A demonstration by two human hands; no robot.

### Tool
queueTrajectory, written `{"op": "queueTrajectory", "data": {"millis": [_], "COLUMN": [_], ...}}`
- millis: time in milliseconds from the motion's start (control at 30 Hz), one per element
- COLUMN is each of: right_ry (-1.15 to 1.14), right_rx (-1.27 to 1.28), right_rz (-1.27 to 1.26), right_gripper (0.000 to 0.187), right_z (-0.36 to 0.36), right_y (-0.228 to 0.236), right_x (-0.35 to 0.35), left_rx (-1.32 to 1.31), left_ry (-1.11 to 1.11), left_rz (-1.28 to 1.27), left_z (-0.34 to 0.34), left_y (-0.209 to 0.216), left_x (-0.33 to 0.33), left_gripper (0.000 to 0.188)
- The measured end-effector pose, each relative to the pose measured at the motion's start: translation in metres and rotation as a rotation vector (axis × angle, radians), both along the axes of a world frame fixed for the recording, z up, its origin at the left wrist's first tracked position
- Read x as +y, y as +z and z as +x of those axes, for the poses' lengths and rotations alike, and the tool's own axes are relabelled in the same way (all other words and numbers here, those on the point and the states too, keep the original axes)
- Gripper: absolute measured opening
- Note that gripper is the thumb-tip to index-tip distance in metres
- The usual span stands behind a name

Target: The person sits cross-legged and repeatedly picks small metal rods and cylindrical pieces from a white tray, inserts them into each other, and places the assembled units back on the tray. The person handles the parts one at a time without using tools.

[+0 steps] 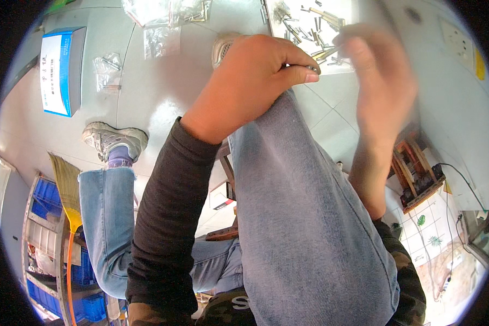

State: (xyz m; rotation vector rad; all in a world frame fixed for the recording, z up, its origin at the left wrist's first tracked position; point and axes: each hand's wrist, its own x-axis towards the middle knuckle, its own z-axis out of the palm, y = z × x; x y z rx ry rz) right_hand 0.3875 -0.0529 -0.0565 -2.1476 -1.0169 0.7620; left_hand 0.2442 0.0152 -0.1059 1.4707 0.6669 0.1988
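Note:
My left hand (250, 81) is held above my raised knee, thumb and forefinger pinched together. A small dark metal piece (311, 68) shows between those fingertips; its exact kind is too small to make out. To the right, my right hand (383, 81) is smeared by motion, its fingers near the left fingertips. Beyond both hands lies a white tray or sheet (339, 68) with many loose small metal pins (304, 32) scattered over it. Some longer brass-coloured pieces lie close to the right fingertips, and I cannot tell whether that hand holds one.
On the tiled floor are clear plastic bags (107, 70) with metal parts and a blue-and-white box (62, 70). A broom (66, 190) leans by a rack (57, 244) of blue bins at left. A wooden stand (415, 171) and cables are at right.

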Motion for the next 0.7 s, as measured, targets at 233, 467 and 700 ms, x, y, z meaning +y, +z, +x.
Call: {"op": "queueTrajectory", "data": {"millis": [233,467,700], "right_ry": [-0.195,-0.192,-0.218], "right_rx": [0.024,0.439,0.422], "right_rz": [0.019,0.389,0.423], "right_gripper": [0.019,0.02,0.019], "right_z": [-0.009,-0.032,-0.033], "right_y": [0.0,-0.004,-0.009], "right_x": [0.001,-0.004,-0.005], "left_rx": [-0.526,-0.614,-0.61], "left_ry": [0.589,0.721,0.746], "left_rz": [-1.171,-1.45,-1.444], "left_z": [-0.005,0.004,0.005], "left_y": [-0.009,-0.007,-0.003], "left_x": [-0.004,-0.009,-0.01], "left_gripper": [0.028,0.02,0.018]}}
